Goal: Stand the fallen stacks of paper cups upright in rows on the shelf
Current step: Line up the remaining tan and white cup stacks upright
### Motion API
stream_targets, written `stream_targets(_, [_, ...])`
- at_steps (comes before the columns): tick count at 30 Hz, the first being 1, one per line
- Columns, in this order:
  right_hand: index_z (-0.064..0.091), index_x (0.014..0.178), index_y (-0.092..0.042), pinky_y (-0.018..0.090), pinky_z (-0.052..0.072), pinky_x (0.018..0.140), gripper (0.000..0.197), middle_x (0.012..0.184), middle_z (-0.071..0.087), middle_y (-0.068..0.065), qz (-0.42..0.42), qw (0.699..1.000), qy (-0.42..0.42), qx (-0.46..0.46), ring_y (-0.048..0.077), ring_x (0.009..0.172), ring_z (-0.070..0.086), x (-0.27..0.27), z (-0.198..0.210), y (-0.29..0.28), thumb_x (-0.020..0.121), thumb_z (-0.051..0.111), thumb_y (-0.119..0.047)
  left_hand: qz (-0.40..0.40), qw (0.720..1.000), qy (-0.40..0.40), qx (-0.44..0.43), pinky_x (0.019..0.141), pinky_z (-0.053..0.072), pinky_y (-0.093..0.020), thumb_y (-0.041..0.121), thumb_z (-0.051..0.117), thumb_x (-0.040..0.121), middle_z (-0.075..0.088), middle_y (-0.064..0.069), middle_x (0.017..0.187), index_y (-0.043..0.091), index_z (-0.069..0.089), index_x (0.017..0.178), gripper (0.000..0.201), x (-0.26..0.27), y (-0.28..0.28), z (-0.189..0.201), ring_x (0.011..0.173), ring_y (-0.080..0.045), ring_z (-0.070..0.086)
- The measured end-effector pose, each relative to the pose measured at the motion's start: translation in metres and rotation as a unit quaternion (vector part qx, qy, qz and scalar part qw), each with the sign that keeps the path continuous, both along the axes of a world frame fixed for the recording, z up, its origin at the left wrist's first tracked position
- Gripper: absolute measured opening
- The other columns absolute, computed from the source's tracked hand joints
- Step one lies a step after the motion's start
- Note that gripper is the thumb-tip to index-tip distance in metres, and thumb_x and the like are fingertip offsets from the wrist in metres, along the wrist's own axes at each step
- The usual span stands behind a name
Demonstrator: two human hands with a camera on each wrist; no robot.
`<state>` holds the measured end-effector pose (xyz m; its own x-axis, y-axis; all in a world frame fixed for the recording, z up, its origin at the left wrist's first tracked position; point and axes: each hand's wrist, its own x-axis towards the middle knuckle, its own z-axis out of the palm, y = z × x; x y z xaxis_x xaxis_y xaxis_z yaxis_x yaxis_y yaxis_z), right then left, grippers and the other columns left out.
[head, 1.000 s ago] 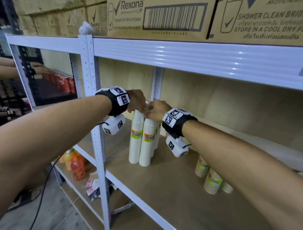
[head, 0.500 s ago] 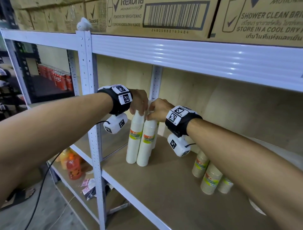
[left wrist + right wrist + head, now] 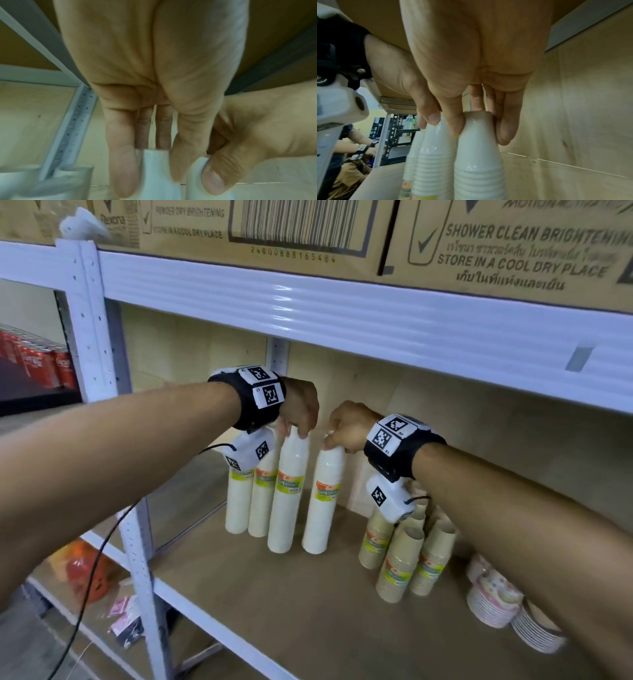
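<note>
Several tall white wrapped stacks of paper cups stand upright at the left of the wooden shelf [image 3: 308, 611]. My left hand [image 3: 299, 414] pinches the top of one front stack [image 3: 287, 498] [image 3: 157, 173] from above. My right hand [image 3: 346, 424] [image 3: 471, 108] pinches the top of the neighbouring stack [image 3: 323, 501] [image 3: 479, 155], which stands a little apart to the right. Two more white stacks [image 3: 250, 501] stand behind, partly hidden by my left wrist camera. Both held stacks have their bases on the shelf.
Brown paper-cup stacks [image 3: 400, 559] lean together to the right, below my right forearm. Stacks of paper bowls [image 3: 493, 601] lie further right. A white upright post [image 3: 137, 542] bounds the shelf's left front. The upper shelf beam [image 3: 342, 313] carries cardboard boxes [image 3: 301, 231].
The two front stacks, close together earlier, now stand apart: my right hand has shifted its stack to the right. The head view has moved closer and rightward.
</note>
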<state>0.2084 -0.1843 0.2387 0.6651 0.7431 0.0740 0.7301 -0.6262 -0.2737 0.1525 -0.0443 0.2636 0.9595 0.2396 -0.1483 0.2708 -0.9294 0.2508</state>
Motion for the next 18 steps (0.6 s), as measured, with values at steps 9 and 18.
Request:
stream_targets(9, [0.064,0.117,-0.006,0.026,0.048,0.074,0.046,0.118,0.065,0.009,-0.090,0.995,-0.045,0.029,0.024,0.104,0.063,0.056,-0.005,-0.016,0.078,0.078,-0.030,-0.047,0.997,-0.059,-0.018,0.044,0.050,-0.017,0.005,0.072,0.081,0.067,-0.015,0.107,-0.001,0.069,0.113,0.032,0.064,-0.026,-0.012,0.060,-0.016,0.059])
stream_targets(18, [0.059,0.117,-0.011,0.024,0.044,0.075,0.025,0.131,0.056,0.012,-0.120,0.992,-0.019,0.040,0.021,0.107,0.055,0.086,-0.019,-0.010,0.093,0.063,-0.017,-0.074,0.991,-0.102,0.036,0.070,0.036,-0.022,0.006,0.062,0.089,0.050,-0.001,0.105,0.003,0.061,0.120,0.032,0.104,-0.021,-0.029,0.093,-0.014,0.048])
